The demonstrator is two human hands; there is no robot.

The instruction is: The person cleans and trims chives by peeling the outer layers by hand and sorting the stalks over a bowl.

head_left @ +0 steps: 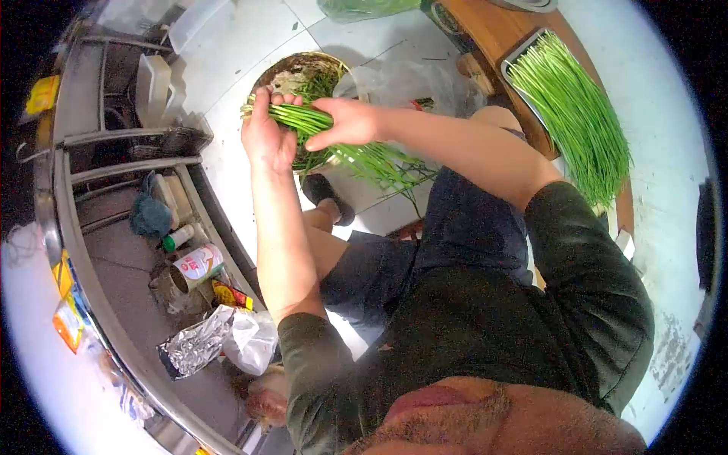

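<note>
My left hand is closed round the cut-end side of a bunch of long green stalks, resembling garlic chives. My right hand grips the same bunch further along, thumb below it. Loose thin ends of the stalks hang down past my right wrist. Beneath both hands stands a round basket holding green scraps and pale peelings. A clear plastic bag lies beside it, behind my right forearm.
At right, a metal tray piled with neatly lined-up green stalks rests on a wooden bench. To the left, a metal shelf rack carries a can, a blue cloth and crumpled foil. A green bag lies on the tiled floor ahead.
</note>
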